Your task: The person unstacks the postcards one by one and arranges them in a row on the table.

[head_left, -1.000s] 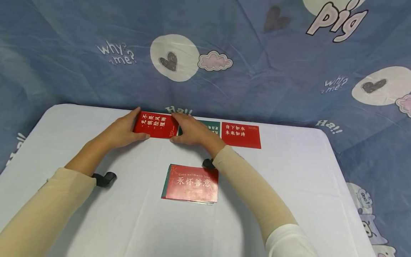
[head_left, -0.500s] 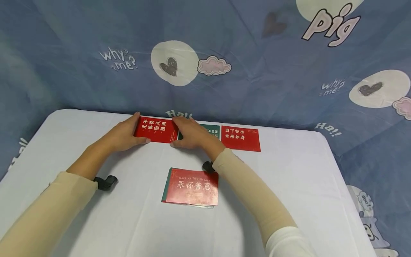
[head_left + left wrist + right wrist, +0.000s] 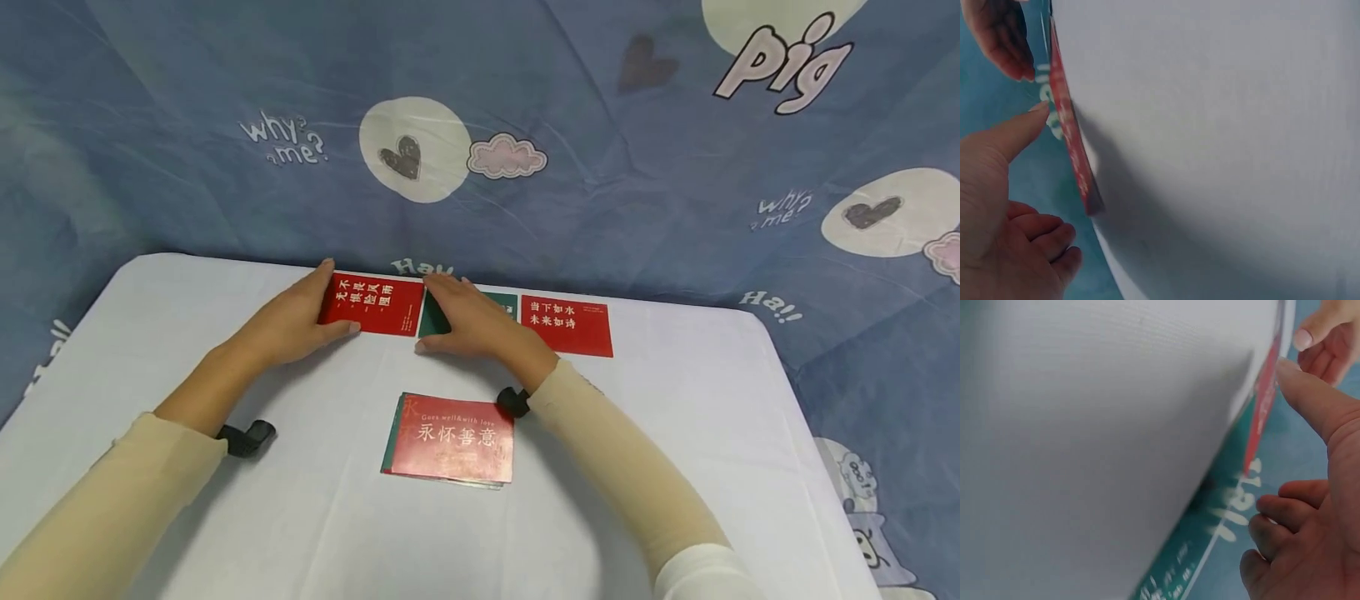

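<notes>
L hand (image 3: pixel 292 321) & R hand (image 3: pixel 480 318): fingers apart. Nudge L red card (image 3: pixel 382 308) gently, edges sq. w/ green card (image 3: pixel 432 318).

Person's left hand (image 3: pixel 296 318) and right hand (image 3: pixel 480 321), bare | smooth beige sleeves (image 3: pixel 112 508) along both forearms | white sleeve (image 3: pixel 705 575) meeting the right beige one | small black device (image 3: pixel 243 442) at each wrist

Green card (image 3: pixel 432 319) partly hidden by right hand (image 3: pixel 480 322). Left hand (image 3: pixel 288 321) covers left end of left red card (image 3: pixel 382 307); its small print unreadable, lettering blurred in left wrist view. Pile's lower cards (image 3: pixel 392 447) mostly hidden.
</notes>
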`<control>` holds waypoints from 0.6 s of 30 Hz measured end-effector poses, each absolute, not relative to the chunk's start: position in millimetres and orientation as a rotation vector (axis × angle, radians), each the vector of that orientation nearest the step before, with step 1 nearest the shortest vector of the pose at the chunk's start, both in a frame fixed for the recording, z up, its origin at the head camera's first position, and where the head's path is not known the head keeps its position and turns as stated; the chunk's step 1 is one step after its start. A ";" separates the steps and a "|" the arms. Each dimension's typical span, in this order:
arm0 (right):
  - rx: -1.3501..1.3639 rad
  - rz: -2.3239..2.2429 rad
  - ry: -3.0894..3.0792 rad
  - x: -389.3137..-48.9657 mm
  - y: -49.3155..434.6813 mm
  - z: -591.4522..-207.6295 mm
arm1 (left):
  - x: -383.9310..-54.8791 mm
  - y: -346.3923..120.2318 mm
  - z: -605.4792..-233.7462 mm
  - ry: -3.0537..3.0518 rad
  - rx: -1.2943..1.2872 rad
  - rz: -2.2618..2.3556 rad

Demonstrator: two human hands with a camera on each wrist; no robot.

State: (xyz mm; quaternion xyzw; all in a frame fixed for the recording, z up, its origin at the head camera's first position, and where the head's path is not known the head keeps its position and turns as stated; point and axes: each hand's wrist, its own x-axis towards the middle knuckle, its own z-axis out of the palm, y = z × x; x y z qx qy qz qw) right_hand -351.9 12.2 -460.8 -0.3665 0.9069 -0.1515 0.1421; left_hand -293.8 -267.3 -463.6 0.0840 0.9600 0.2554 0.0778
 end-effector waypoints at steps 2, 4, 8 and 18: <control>-1.075 -0.439 2.622 -348.3 20.4 -457.2 | -290.0 -261.2 -461.0 2.887 0.300 0.749; -1.098 -0.422 2.630 -342.6 28.5 -452.5 | -284.3 -253.6 -458.1 2.896 0.352 0.722; -1.135 -0.397 2.655 -325.5 47.2 -442.1 | -268.4 -236.3 -453.0 2.907 0.479 0.661; -1.230 -0.433 2.644 -276.3 89.8 -434.6 | -226.2 -202.2 -452.1 2.885 0.779 0.639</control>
